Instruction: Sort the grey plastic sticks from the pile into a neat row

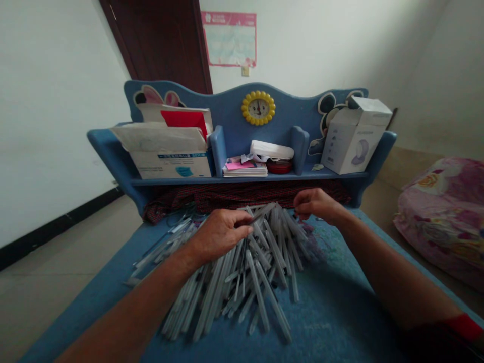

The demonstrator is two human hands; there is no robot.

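A large heap of frosted plastic pen barrels [215, 292] lies across the blue tabletop, many of them pointing toward me. Over the heap's far middle, my left hand [221, 232] pinches one pen barrel [262, 214] between thumb and forefinger, its length reaching to the right. My right hand [315, 204] is off the heap's far right edge, fingers closed together. Something small and dark shows at its fingertips, too small to name. Thin dark rods show among the barrels.
Behind the heap stands a blue shelf [249, 180] with a mask box [170, 164], papers [245, 171], a yellow flower-shaped clock [258, 108] and a white carton [346, 143]. A dark checked cloth [212, 195] lies beneath it. At right is a pink floral cover [442, 217].
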